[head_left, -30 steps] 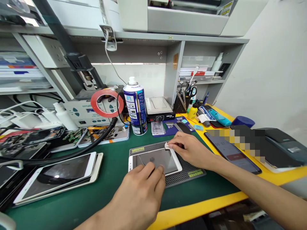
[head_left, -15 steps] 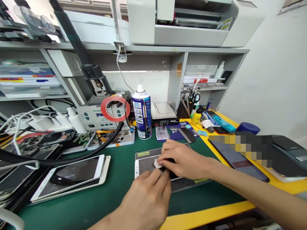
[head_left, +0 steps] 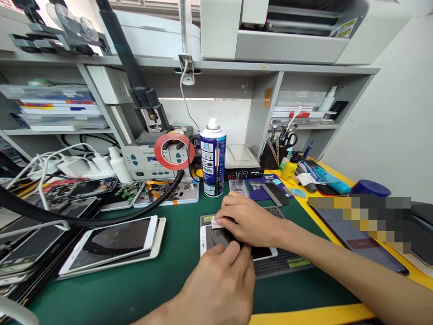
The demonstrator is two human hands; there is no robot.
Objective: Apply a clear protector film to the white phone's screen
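Note:
A white phone (head_left: 209, 237) lies screen-up on a grey perforated mat (head_left: 287, 259) on the green bench. My right hand (head_left: 248, 221) rests over the phone's upper half, fingers closed on a small white wipe (head_left: 215, 222) pressed at the screen's top left corner. My left hand (head_left: 218, 282) comes from below with fingers bent down onto the phone's near edge, holding it still. Much of the screen is hidden under both hands.
A blue and white spray can (head_left: 212, 158) stands just behind the mat. White phones (head_left: 111, 243) are stacked to the left under a black hose (head_left: 101, 216). A red tape ring (head_left: 173, 151), a small hot plate (head_left: 241, 160), tool holder (head_left: 277, 151) and a dark phone (head_left: 358, 234) are nearby.
My right hand has slid the wipe from the phone's top right corner across to the top left. The left hand stays on the near edge. The camera view shifted left.

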